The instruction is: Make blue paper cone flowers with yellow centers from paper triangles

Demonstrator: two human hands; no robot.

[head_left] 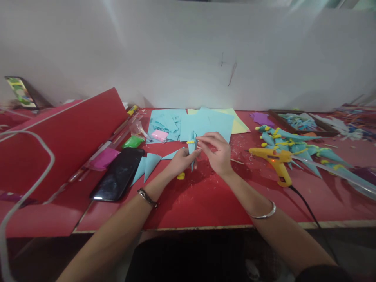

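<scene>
My left hand [182, 161] is closed around a small blue paper cone [192, 148], which points downward over the red table. A band of yellow clay [191, 142] runs across the cone near its top. At the cone's right side, the thumb and fingers of my right hand [219, 152] are pinched together; whatever sits between the fingertips is too small to make out. On the table just below my left hand lies a lump of yellow clay [181, 176]. Several plain blue paper cones [152, 164] rest to the left.
A yellow hot glue gun [273, 157] lies right, its light lit, beside several clay-trimmed blue cones [305, 149]. A black phone [117, 176] and clay packets, one green [132, 141], are left. Blue sheets [208, 123] lie behind; a red board [73, 133] leans far left.
</scene>
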